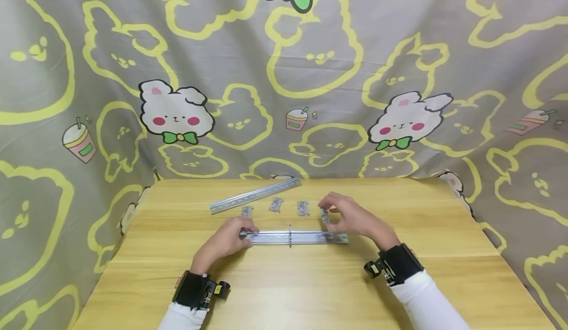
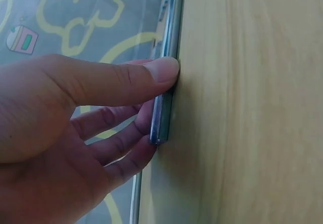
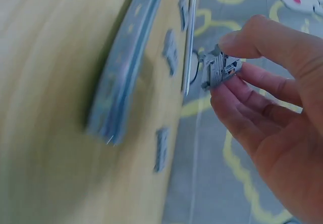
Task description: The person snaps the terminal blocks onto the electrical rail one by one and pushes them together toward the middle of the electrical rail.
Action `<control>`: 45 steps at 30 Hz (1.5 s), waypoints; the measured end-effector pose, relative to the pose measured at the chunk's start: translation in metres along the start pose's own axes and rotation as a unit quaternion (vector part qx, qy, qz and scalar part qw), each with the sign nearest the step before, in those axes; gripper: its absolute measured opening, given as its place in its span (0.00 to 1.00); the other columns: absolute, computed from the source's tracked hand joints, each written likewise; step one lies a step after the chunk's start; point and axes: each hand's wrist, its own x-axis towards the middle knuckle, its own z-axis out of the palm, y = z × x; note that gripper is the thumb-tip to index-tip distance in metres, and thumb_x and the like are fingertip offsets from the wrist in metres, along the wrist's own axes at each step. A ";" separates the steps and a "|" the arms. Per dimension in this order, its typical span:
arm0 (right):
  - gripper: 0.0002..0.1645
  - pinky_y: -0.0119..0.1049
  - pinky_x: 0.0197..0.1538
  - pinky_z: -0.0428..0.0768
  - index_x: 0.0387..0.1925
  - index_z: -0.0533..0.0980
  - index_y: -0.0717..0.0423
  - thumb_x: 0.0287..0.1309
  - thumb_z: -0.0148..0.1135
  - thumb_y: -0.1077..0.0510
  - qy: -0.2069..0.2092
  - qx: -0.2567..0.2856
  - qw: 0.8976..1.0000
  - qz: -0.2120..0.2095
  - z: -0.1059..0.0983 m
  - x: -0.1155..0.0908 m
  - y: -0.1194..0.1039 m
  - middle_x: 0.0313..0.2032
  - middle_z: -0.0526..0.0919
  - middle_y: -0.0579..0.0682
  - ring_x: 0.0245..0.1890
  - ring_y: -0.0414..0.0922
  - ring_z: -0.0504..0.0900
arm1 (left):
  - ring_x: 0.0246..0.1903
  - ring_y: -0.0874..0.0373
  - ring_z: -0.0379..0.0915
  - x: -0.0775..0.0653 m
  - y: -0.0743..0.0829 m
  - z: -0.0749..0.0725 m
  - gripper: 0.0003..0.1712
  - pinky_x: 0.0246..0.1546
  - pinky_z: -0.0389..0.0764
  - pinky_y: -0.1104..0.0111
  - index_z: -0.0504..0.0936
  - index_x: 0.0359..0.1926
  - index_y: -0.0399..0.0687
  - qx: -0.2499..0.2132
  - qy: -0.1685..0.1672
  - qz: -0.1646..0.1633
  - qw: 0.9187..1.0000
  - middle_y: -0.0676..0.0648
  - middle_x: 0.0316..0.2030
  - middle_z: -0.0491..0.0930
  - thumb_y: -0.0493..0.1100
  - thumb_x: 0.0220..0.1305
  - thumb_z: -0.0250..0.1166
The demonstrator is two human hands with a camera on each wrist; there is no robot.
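A slotted metal DIN rail (image 1: 270, 238) lies near the middle of the table, a thin grey piece (image 1: 290, 236) standing across it. My left hand (image 1: 230, 236) grips the rail's left end, thumb (image 2: 164, 70) on the near edge and fingers on the far side. Behind the rail's right end, my right hand (image 1: 350, 215) pinches a grey DIN-rail terminal block (image 3: 221, 68) between thumb and fingers. The right wrist view shows that block held apart from the rail. Three similar grey blocks lie behind the rail: a left one (image 1: 246, 211), a middle one (image 1: 276, 204) and a right one (image 1: 302, 208).
A second slotted metal rail (image 1: 255, 195) lies slanted at the back of the wooden table (image 1: 284, 285). A grey curtain (image 1: 248, 63) with yellow outlines and rabbit faces hangs behind the table and along its sides.
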 end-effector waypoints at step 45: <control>0.30 0.46 0.54 0.80 0.50 0.74 0.70 0.40 0.72 0.75 0.055 0.171 0.981 0.074 0.017 -0.073 0.047 0.48 0.80 0.63 0.51 0.60 0.79 | 0.40 0.50 0.78 0.002 0.002 0.002 0.18 0.45 0.83 0.54 0.87 0.42 0.39 0.004 0.017 0.005 1.000 0.44 0.39 0.83 0.30 0.45 0.74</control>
